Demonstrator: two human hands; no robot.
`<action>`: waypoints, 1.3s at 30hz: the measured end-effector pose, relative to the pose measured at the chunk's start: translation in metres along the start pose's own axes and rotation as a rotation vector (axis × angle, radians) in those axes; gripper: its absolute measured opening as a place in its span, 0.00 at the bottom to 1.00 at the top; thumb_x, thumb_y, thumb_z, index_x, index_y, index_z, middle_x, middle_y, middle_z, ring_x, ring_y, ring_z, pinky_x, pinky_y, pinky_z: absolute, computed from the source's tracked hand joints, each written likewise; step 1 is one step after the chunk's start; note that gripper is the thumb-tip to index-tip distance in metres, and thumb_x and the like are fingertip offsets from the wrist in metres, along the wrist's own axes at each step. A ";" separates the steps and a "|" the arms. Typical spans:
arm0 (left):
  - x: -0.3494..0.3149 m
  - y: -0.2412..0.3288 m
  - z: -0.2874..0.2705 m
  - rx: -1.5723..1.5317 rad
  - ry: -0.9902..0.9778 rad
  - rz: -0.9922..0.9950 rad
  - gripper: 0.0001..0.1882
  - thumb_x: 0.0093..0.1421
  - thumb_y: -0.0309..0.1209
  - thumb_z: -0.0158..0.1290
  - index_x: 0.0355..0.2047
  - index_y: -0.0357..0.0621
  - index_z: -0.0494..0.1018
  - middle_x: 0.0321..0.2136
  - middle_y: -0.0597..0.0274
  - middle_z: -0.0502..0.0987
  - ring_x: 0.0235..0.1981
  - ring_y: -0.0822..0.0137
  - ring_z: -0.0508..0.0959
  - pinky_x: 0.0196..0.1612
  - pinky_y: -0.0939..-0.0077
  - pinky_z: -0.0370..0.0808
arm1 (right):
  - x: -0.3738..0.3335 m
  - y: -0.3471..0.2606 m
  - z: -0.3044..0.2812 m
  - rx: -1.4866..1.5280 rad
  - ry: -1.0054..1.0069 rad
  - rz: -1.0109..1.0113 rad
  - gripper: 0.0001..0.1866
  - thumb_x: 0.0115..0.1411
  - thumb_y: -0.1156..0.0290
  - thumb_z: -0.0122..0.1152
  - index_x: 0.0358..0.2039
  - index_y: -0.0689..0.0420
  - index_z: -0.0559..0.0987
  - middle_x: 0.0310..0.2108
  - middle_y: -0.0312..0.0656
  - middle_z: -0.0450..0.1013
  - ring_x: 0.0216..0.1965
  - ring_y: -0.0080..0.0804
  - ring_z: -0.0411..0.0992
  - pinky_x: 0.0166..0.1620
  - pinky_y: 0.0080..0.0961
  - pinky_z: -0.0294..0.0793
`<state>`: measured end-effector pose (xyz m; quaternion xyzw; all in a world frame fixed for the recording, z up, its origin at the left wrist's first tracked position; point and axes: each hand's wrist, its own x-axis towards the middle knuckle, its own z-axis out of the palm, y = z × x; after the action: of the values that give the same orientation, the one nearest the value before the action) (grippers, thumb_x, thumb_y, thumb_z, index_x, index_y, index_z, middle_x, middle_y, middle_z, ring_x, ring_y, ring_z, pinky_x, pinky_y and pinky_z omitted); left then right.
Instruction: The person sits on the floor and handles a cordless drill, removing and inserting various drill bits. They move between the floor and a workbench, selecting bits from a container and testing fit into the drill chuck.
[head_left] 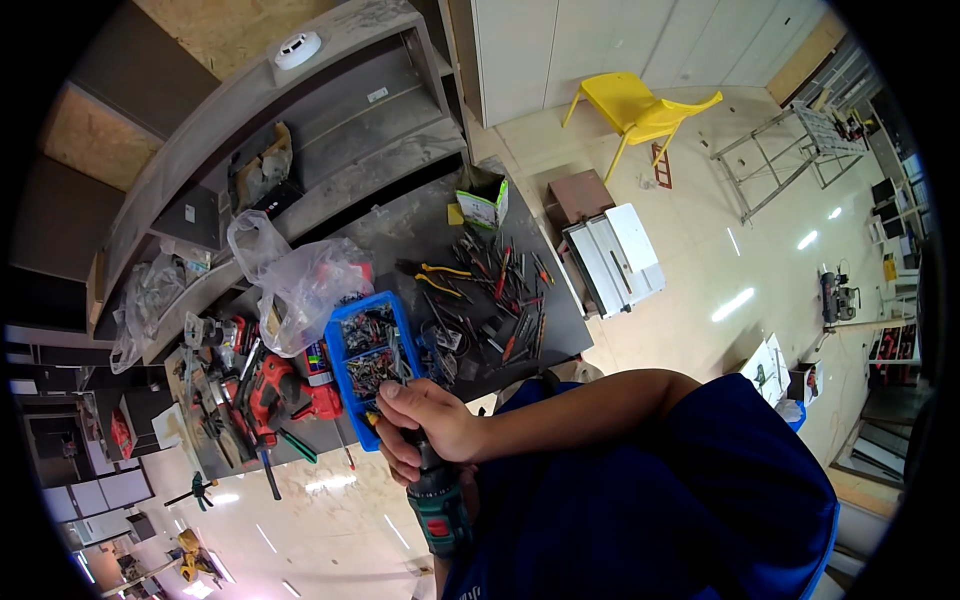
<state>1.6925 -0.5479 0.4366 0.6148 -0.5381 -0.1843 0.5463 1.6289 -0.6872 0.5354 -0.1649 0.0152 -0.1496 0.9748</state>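
Observation:
A green and black cordless drill (443, 525) is close to my body, its red button facing up. My right hand (432, 418) is closed round the drill's dark chuck end, thumb on top. Only a little skin of my left arm shows beside the drill; the left fingers are hidden. Just beyond my right hand stands a blue divided box (334, 372) of mixed screws and small fittings. Loose bits and screwdrivers (508, 345) lie on the grey workbench (400, 235), along with yellow-handled pliers (437, 284).
Red power tools (272, 395) and a clear plastic bag (310, 290) crowd the bench's left side. A small open carton (486, 198) sits at its far end. On the floor beyond are a table saw (612, 262), a yellow chair (630, 108) and a metal stand (770, 160).

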 end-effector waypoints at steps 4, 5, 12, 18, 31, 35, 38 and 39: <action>0.003 -0.003 0.001 0.001 0.003 0.000 0.12 0.59 0.31 0.52 0.41 0.40 0.70 0.27 0.61 0.75 0.28 0.69 0.74 0.36 0.74 0.72 | 0.002 -0.001 -0.004 -0.021 -0.033 0.000 0.24 0.72 0.49 0.34 0.22 0.52 0.58 0.13 0.40 0.63 0.15 0.34 0.67 0.24 0.32 0.73; 0.003 -0.003 0.000 0.003 0.005 0.002 0.12 0.59 0.30 0.52 0.41 0.40 0.70 0.27 0.61 0.75 0.28 0.69 0.74 0.36 0.74 0.72 | 0.003 -0.002 -0.003 -0.024 -0.033 0.006 0.25 0.72 0.49 0.34 0.22 0.52 0.58 0.13 0.40 0.63 0.15 0.34 0.67 0.24 0.32 0.73; 0.000 -0.003 -0.002 0.014 0.018 -0.005 0.11 0.59 0.30 0.52 0.41 0.40 0.70 0.27 0.61 0.75 0.28 0.69 0.74 0.37 0.74 0.72 | 0.008 -0.003 -0.004 -0.035 -0.033 0.061 0.25 0.71 0.47 0.34 0.23 0.52 0.59 0.13 0.39 0.62 0.15 0.33 0.67 0.25 0.32 0.73; -0.007 0.002 -0.004 0.021 0.014 -0.017 0.11 0.60 0.30 0.52 0.42 0.40 0.69 0.27 0.61 0.75 0.28 0.69 0.74 0.37 0.74 0.72 | 0.014 0.010 -0.015 0.200 -0.212 0.006 0.25 0.71 0.45 0.33 0.23 0.50 0.58 0.13 0.37 0.60 0.14 0.31 0.63 0.24 0.29 0.68; -0.023 0.010 -0.001 0.023 0.031 -0.066 0.11 0.60 0.30 0.51 0.42 0.40 0.69 0.27 0.61 0.75 0.29 0.69 0.74 0.39 0.74 0.72 | 0.021 -0.005 0.008 0.057 -0.085 0.127 0.15 0.67 0.56 0.49 0.31 0.53 0.61 0.14 0.36 0.63 0.16 0.28 0.64 0.26 0.28 0.68; -0.025 0.011 0.005 0.016 0.023 -0.057 0.11 0.60 0.30 0.51 0.42 0.40 0.69 0.26 0.62 0.75 0.29 0.69 0.74 0.39 0.74 0.72 | 0.011 -0.017 -0.009 0.087 0.036 0.241 0.16 0.63 0.56 0.55 0.26 0.52 0.64 0.15 0.37 0.64 0.18 0.29 0.67 0.26 0.29 0.69; -0.023 0.013 0.006 0.030 0.022 -0.054 0.11 0.61 0.30 0.51 0.42 0.39 0.69 0.26 0.62 0.75 0.29 0.70 0.74 0.39 0.74 0.72 | 0.010 -0.014 -0.013 0.054 0.144 0.223 0.16 0.65 0.61 0.54 0.23 0.51 0.64 0.12 0.34 0.61 0.14 0.26 0.63 0.24 0.29 0.68; -0.022 0.014 0.006 0.043 0.023 -0.062 0.11 0.61 0.30 0.51 0.42 0.39 0.69 0.26 0.62 0.75 0.29 0.70 0.74 0.39 0.74 0.72 | 0.011 -0.014 -0.012 0.025 0.185 0.217 0.16 0.65 0.62 0.53 0.23 0.51 0.65 0.11 0.33 0.60 0.13 0.25 0.62 0.23 0.29 0.68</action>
<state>1.6739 -0.5293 0.4388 0.6448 -0.5164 -0.1823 0.5332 1.6339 -0.7069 0.5293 -0.1357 0.1211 -0.0580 0.9816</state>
